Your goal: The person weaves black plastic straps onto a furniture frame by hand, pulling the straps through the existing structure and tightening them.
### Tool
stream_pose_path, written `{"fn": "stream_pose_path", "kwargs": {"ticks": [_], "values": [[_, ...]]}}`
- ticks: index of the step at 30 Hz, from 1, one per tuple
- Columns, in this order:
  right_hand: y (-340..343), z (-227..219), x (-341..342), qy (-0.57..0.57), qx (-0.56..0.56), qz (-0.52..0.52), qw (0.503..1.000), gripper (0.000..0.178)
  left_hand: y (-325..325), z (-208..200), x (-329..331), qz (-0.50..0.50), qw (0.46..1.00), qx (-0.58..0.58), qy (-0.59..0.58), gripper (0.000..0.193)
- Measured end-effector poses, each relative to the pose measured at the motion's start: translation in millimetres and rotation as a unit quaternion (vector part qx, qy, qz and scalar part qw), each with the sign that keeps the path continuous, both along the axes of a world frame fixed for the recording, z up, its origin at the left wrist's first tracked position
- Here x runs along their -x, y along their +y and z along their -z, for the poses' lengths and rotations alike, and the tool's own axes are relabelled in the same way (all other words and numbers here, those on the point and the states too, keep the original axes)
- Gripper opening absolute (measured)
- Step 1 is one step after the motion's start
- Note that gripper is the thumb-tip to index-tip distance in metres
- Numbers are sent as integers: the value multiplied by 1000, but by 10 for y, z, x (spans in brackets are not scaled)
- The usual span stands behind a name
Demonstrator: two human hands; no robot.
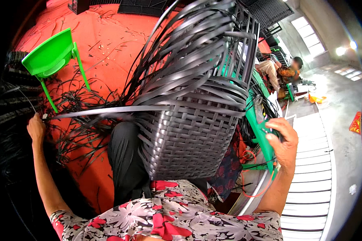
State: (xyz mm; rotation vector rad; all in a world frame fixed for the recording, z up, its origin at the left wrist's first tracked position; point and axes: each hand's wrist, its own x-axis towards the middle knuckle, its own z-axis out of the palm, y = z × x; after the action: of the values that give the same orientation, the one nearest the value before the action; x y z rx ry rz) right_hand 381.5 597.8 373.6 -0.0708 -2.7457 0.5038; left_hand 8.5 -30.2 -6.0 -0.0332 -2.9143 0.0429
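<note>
A half-woven dark grey wicker basket (pixel 193 132) rests on the person's lap, at the centre of the view, between the two hands. Its lower body is closely woven; above the woven part, loose flat strips (pixel 189 52) rise and curve away toward the far side. One long flat grey strip (pixel 108 110) runs from the basket's left edge out to the left hand (pixel 36 127).

The left hand is held out to the left, well apart from the basket, with its fingers closed in a pinch on the end of that strip. The right hand (pixel 283 142) is just right of the basket, fingers curled around a green plastic bar (pixel 261 136); whether it also touches the weave cannot be told.

Left of the basket, the red floor (pixel 104 36) is littered with cut strip ends (pixel 80 124). A green plastic chair (pixel 52 56) stands at the far left. To the right lies a white slatted panel (pixel 313 176), with bare concrete floor (pixel 342 100) beyond it. An orange cord (pixel 249 176) loops near the right wrist. At the far right another person (pixel 281 72) sits.
</note>
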Motion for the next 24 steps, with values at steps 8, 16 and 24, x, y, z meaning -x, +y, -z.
{"fn": "stream_pose_path", "kwargs": {"ticks": [8,16,24], "values": [[-337,784,160,59,-13,-23,998,20,1900,-1153,-812,217,868,-423,143,13],[-427,1321,261,182,-110,13,977,24,3445,-1923,-1746,494,689,-527,-63,18],[-475,1472,258,199,-137,34,970,22,3775,-1833,-1704,427,676,-598,48,29]]}}
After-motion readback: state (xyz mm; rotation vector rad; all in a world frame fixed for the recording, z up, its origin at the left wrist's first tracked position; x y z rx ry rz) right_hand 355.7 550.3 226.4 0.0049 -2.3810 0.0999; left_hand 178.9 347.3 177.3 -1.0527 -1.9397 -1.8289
